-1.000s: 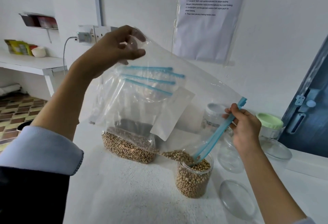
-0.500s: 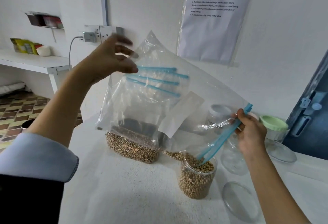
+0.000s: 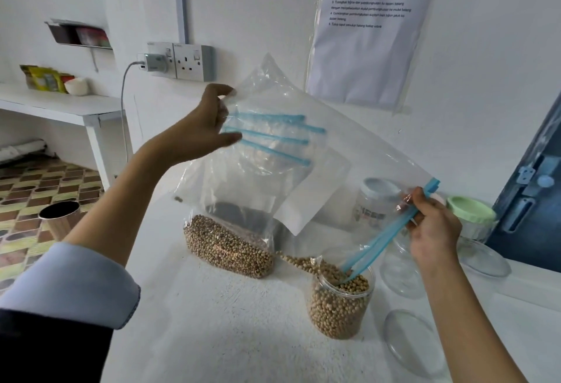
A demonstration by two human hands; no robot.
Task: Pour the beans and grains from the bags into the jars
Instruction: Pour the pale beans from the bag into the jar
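Beans (image 3: 341, 306) fill the open jar (image 3: 340, 320) near the bottom middle of the frame, almost up to its rim. A few last beans sit in the low corner of the big clear bag (image 3: 343, 152), just above the jar's mouth. The bag is tipped so its blue zip edge dips into the jar.

The left hand (image 3: 203, 136), in the middle of the frame, pinches the bag's high corner between thumb and fingers. The right hand (image 3: 434, 228), at the right, pinches the blue zip strip and keeps the mouth pointing down.

To do this step well, the person should lift the high corner more and give small shakes, so the last beans roll down. The mouth should stay inside the rim, because the jar looks nearly full and beans could spill onto the white table (image 3: 227, 337).

Behind the jar lean more bags of beans (image 3: 227, 249). Empty clear jars (image 3: 400, 273) stand to the right, and a clear lid (image 3: 416, 343) lies at the lower right.
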